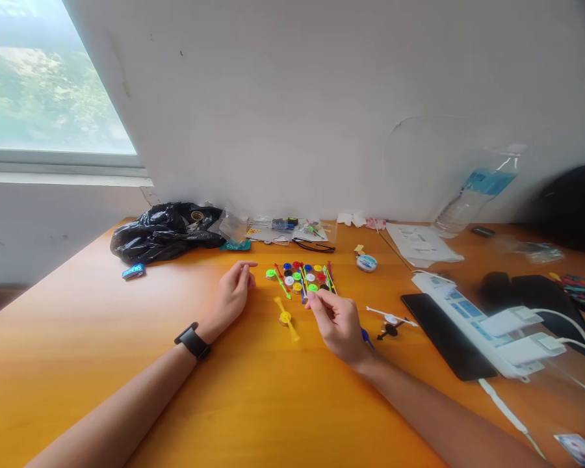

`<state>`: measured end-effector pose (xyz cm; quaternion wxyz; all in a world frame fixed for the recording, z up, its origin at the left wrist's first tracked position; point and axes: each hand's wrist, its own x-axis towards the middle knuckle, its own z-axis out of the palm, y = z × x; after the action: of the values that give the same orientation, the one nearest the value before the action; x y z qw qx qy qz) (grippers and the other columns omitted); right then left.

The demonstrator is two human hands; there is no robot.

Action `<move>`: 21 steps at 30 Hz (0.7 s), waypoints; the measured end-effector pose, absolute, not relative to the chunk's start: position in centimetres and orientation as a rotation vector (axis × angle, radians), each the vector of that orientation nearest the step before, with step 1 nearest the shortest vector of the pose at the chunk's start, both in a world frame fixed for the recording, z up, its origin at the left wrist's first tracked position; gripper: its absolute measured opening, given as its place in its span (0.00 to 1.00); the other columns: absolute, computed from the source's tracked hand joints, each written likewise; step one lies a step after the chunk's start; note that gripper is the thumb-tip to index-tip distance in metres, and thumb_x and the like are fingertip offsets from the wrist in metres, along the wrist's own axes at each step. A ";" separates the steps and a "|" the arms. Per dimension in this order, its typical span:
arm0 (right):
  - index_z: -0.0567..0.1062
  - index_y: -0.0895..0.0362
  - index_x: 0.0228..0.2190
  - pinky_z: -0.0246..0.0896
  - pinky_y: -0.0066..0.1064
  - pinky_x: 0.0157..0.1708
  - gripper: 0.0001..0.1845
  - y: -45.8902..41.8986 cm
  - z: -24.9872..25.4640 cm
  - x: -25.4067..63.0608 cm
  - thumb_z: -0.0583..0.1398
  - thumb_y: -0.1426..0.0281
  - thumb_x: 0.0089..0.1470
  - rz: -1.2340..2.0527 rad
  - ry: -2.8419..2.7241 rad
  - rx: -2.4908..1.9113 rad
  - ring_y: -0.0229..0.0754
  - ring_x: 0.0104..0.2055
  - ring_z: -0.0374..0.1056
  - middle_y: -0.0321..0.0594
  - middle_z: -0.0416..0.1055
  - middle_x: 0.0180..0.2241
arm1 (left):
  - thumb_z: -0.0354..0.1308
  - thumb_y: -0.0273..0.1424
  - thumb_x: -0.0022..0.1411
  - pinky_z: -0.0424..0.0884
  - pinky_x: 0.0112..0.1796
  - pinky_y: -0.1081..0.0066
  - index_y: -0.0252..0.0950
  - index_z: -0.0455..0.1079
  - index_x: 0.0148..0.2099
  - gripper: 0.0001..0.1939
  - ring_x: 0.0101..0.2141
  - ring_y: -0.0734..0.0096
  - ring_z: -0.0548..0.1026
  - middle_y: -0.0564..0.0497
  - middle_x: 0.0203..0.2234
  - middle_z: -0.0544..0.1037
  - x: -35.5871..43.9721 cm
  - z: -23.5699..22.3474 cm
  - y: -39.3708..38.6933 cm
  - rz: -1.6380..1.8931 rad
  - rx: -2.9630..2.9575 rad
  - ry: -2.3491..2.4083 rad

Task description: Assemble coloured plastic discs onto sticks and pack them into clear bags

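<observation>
Resting at the left of the colourful plastic pieces is my left hand point(234, 290), holding nothing, its index finger stretched out and the others loosely bent. My right hand point(338, 324) pinches at the near edge of those pieces; what lies between its fingertips is too small to make out. The pieces are small round discs point(297, 286) in several colours and thin arrows point(281, 284) lying across them. A yellow arrow spinner point(285, 318) lies between my hands. Right of my right hand are a white arrow spinner point(391, 318) and a black one point(390, 330). A blue piece point(366, 337) is partly hidden behind the right wrist.
On the wooden table point(244, 403), a black plastic bag point(160, 234) and a blue packet point(133, 271) lie left. A round tin-like container point(366, 262) sits beyond my right hand. Rightward are a black phone point(446, 335), a power strip point(468, 318) with chargers, and a bottle point(478, 188).
</observation>
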<state>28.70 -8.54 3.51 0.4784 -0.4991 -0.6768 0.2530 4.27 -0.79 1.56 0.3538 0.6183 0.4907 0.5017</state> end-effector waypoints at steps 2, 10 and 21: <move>0.72 0.57 0.26 0.42 0.31 0.25 0.24 -8.5 3.6 28.7 0.57 0.57 0.71 0.599 -1.656 -1.213 0.35 0.23 0.46 0.29 0.48 0.21 | 0.51 0.47 0.74 0.59 0.27 0.72 0.37 0.72 0.51 0.19 0.23 0.72 0.63 0.58 0.21 0.65 4.1 1.7 -0.5 1.341 1.381 1.212; 0.72 0.56 0.26 0.42 0.32 0.25 0.23 -8.6 3.3 28.5 0.56 0.58 0.72 0.557 -1.703 -1.208 0.34 0.23 0.46 0.28 0.48 0.21 | 0.51 0.40 0.65 0.58 0.25 0.73 0.32 0.72 0.52 0.21 0.23 0.72 0.61 0.49 0.27 0.75 3.8 2.3 0.5 1.374 0.894 0.947; 0.70 0.56 0.25 0.42 0.32 0.26 0.22 -9.1 3.5 28.4 0.56 0.60 0.72 0.549 -1.761 -1.173 0.34 0.23 0.46 0.28 0.47 0.21 | 0.66 0.41 0.60 0.63 0.31 0.71 0.35 0.73 0.51 0.20 0.26 0.75 0.65 0.48 0.37 0.80 3.8 1.9 -0.2 1.361 1.176 1.113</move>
<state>28.37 -9.11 3.52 0.4599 -0.4764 -0.7154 0.2229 3.81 -0.22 1.90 0.4909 0.4843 0.4584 0.5606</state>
